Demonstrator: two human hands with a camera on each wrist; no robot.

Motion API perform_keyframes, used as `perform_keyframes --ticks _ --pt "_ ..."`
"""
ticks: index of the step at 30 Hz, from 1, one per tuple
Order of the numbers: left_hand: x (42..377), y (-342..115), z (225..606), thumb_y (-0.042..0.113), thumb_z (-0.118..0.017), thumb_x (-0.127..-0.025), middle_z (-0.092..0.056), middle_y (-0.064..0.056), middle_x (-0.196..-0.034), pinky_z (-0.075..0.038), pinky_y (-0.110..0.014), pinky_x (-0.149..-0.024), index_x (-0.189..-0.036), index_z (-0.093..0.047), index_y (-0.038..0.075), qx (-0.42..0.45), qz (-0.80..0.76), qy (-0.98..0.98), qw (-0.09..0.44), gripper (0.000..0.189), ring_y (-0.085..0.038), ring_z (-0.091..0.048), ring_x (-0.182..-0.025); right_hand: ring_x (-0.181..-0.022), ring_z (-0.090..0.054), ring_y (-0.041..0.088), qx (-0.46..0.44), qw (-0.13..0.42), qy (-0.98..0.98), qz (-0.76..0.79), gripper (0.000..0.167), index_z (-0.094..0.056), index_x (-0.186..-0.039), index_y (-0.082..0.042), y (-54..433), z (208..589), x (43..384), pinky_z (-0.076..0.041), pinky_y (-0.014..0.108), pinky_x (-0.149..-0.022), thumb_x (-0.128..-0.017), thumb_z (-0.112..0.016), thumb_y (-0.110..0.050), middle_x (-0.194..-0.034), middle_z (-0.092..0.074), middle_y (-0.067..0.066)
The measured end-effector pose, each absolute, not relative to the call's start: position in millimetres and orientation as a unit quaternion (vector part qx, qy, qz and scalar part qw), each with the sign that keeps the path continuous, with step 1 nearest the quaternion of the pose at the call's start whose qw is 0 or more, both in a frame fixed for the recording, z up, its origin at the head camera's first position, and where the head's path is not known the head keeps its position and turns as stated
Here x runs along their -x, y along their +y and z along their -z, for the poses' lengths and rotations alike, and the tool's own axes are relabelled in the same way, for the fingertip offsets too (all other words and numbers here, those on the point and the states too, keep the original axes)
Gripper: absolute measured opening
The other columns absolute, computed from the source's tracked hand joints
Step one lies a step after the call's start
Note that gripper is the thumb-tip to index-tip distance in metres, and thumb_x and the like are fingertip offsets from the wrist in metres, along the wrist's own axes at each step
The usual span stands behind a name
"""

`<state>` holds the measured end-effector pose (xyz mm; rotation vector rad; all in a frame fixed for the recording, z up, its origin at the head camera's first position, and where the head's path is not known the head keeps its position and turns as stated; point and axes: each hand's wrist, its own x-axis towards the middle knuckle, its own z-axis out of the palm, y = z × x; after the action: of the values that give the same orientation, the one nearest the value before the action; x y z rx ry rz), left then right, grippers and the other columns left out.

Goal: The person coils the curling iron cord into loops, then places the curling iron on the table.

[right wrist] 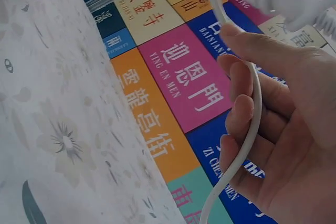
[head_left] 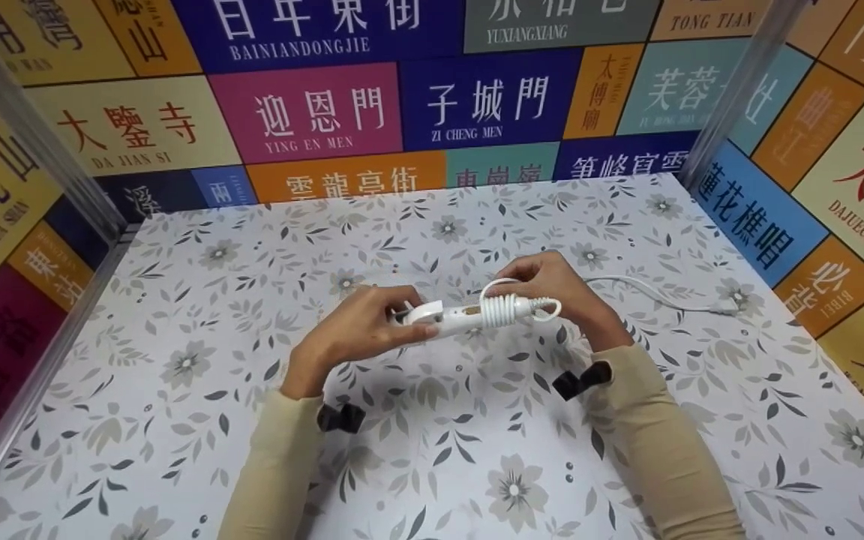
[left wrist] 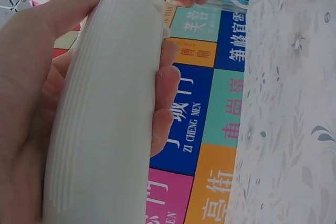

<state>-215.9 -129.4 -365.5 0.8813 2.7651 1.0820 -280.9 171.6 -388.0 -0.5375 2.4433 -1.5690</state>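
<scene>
The appliance was white, with a small brown patch on its body and fine parallel lines running along its handle. The cord was likewise white. The tablecloth bore a floral pattern: grey blossoms and sprays of pale and dark grey leaves on a white ground. The sleeves were plain beige; the blocks at the cuffs were black. The wall displayed a patchwork of coloured rectangles, among them a pink panel and a navy panel with white lettering, a cream panel with red characters, and a teal panel with mauve ones.
</scene>
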Motion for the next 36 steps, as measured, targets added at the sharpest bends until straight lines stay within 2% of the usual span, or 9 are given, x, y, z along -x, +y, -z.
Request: perform_keyframes --ticks 2,7,14,22,26,33,36 --pt "214.8 -127.6 366.7 0.048 -0.073 -0.088 -0.071 0.003 -0.088 -0.047 -0.029 -0.061 -0.100 -0.070 0.024 -0.286 -0.332 0.898 0.032 0.027 -0.011 -0.057 -0.067 -0.068 -0.064 0.010 0.189 0.104 0.833 0.510 0.030 -0.079 -0.096 -0.009 171.1 387.2 280.1 -0.053 0.025 -0.064 -0.081 -0.084 -0.035 -0.084 -0.075 -0.003" --pt "213.4 -124.2 369.1 0.053 -0.073 -0.086 -0.070 0.006 -0.089 -0.046 -0.029 -0.062 -0.099 -0.069 0.024 -0.276 -0.294 0.914 0.050 0.032 -0.011 -0.056 -0.068 -0.075 -0.064 0.012 0.225 0.105 0.845 0.473 0.020 -0.080 -0.096 -0.012 170.2 385.8 278.0 -0.052 0.026 -0.072 -0.085 -0.080 -0.029 -0.089 -0.075 0.001" --pt "215.6 -125.6 368.5 0.048 -0.076 -0.086 -0.072 0.005 -0.090 -0.047 -0.030 -0.064 -0.100 -0.072 0.023 -0.247 -0.299 0.921 0.024 0.029 -0.012 -0.058 -0.069 -0.080 -0.067 0.013 0.209 0.052 0.857 0.468 0.017 -0.080 -0.098 -0.013 162.2 368.6 266.8 -0.052 0.023 -0.073 -0.087 -0.078 -0.026 -0.095 -0.077 0.005" --pt "216.2 -124.4 366.1 0.050 -0.074 -0.087 -0.071 0.003 -0.090 -0.046 -0.030 -0.062 -0.103 -0.073 0.022 -0.220 -0.290 0.931 0.024 0.032 -0.014 -0.057 -0.067 -0.077 -0.068 0.010 0.244 0.009 0.859 0.450 0.011 -0.080 -0.097 -0.013 151.1 357.3 252.8 -0.053 0.020 -0.070 -0.089 -0.076 -0.020 -0.092 -0.077 0.005" --pt "215.4 -124.8 364.3 0.050 -0.074 -0.086 -0.072 0.002 -0.090 -0.044 -0.031 -0.060 -0.104 -0.074 0.023 -0.179 -0.294 0.939 0.005 0.033 -0.015 -0.056 -0.065 -0.071 -0.062 0.012 0.264 -0.017 0.859 0.438 0.015 -0.080 -0.102 -0.011 145.6 355.1 247.0 -0.050 0.021 -0.066 -0.092 -0.073 -0.021 -0.091 -0.076 0.007" --pt "215.1 -120.7 364.1 0.048 -0.076 -0.085 -0.072 0.000 -0.084 -0.043 -0.031 -0.059 -0.101 -0.075 0.017 -0.134 -0.296 0.945 -0.039 0.035 -0.016 -0.055 -0.062 -0.083 -0.067 0.013 0.270 -0.044 0.864 0.423 0.020 -0.078 -0.110 -0.010 139.2 358.2 241.2 -0.052 0.021 -0.072 -0.097 -0.067 -0.020 -0.101 -0.075 0.008" --pt "214.8 -118.1 363.3 0.049 -0.076 -0.085 -0.072 -0.001 -0.079 -0.040 -0.031 -0.055 -0.101 -0.075 0.016 -0.116 -0.295 0.947 -0.054 0.037 -0.016 -0.054 -0.059 -0.075 -0.061 0.012 0.282 -0.062 0.865 0.410 0.021 -0.077 -0.112 -0.009 136.0 358.8 239.4 -0.048 0.021 -0.066 -0.098 -0.065 -0.019 -0.097 -0.075 0.008"
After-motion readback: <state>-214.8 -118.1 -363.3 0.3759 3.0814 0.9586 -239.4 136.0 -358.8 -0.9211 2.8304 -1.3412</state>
